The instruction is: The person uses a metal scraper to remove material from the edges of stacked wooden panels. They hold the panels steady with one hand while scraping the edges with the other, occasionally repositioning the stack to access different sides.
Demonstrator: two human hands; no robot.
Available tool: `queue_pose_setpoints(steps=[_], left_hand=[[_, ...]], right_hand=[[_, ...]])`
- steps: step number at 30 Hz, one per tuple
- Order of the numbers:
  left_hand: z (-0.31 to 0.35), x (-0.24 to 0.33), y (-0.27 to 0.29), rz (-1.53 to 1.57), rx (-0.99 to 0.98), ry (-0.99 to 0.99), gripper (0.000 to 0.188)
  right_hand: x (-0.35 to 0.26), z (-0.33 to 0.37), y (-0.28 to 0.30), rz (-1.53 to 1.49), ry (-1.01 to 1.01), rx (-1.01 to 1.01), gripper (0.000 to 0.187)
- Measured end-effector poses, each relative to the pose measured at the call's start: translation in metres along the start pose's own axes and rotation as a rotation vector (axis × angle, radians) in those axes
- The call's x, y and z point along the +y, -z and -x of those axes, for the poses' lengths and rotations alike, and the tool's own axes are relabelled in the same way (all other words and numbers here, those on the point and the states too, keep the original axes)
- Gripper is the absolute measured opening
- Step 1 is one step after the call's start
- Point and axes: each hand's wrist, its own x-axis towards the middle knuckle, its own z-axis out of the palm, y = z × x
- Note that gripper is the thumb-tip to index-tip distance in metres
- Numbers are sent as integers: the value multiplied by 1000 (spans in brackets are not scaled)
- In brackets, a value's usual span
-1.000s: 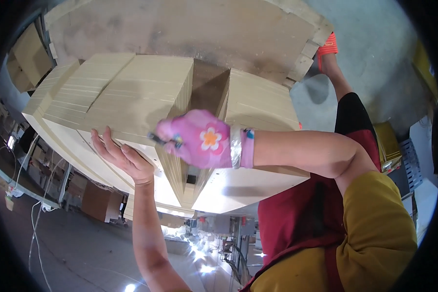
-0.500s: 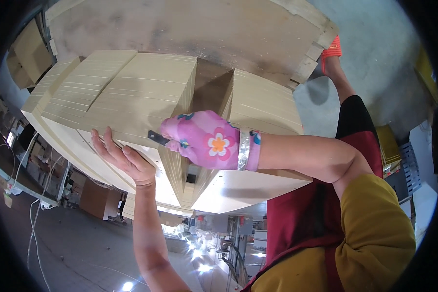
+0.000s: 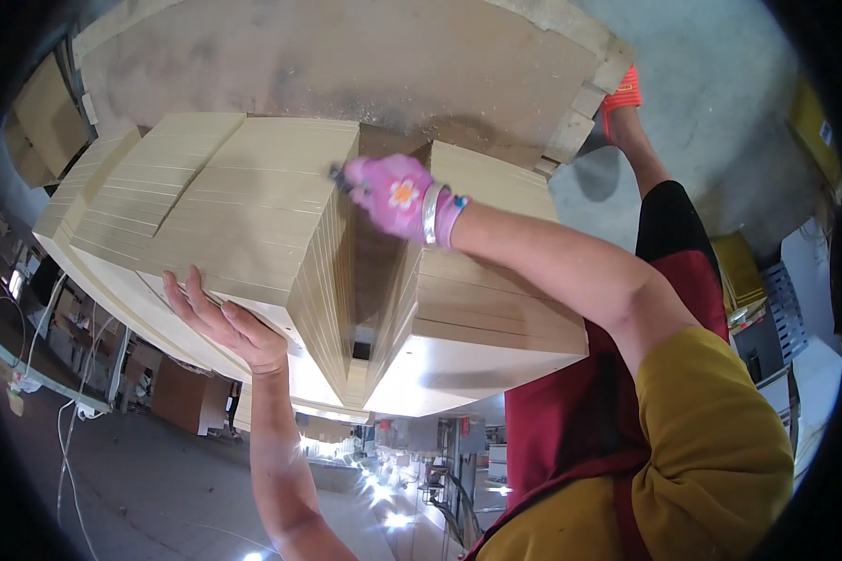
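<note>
My left hand (image 3: 225,323), bare, lies with its fingers stretched out on the near top edge of a stack of cream-coloured boards (image 3: 243,201). My right hand (image 3: 391,192) wears a pink flowered glove with a silvery band at the wrist. It is closed on a small dark, flat, blade-like tool (image 3: 338,178), which motion blurs. That tool is at the far right corner of the same stack, by the gap between it and a second stack of boards (image 3: 496,290). Whether the blade touches the board edge I cannot tell.
Beyond the stacks lies a large brown board surface (image 3: 346,61) with pale specks on it. More cream boards (image 3: 75,192) stand at the left. An orange sandal (image 3: 623,91) shows on the grey floor at the far right. White cables (image 3: 63,439) hang at the lower left.
My right hand has moved away from me along the stack's edge, taking the dark tool from the near side to the far corner. My left hand stays on the boards.
</note>
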Motion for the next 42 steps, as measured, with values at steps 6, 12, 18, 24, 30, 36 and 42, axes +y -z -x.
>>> queue_pose_setpoints(steps=[6, 12, 18, 24, 30, 36, 42], left_hand=[[3, -5, -2, -8, -24, 15, 56], [-2, 0, -8, -52, -6, -12, 57], [3, -7, -5, -115, -37, -91, 59], [3, -12, -3, -171, -61, -130, 59], [-1, -6, -8, -177, -36, -139, 54], [-3, -1, -2, -224, -65, -210, 54], [-5, 2, -5, -231, -64, -191, 53]], right_hand=[[-32, 25, -11, -229, 227, -43, 12], [55, -18, -13, -219, -66, -12, 19], [90, -31, -26, -177, 23, 111, 14], [75, -24, -14, -369, 102, -79, 17], [130, -53, -22, -101, -19, 2, 16], [110, -54, -21, -45, -202, -22, 22], [113, -59, -26, -106, -177, 50, 25]])
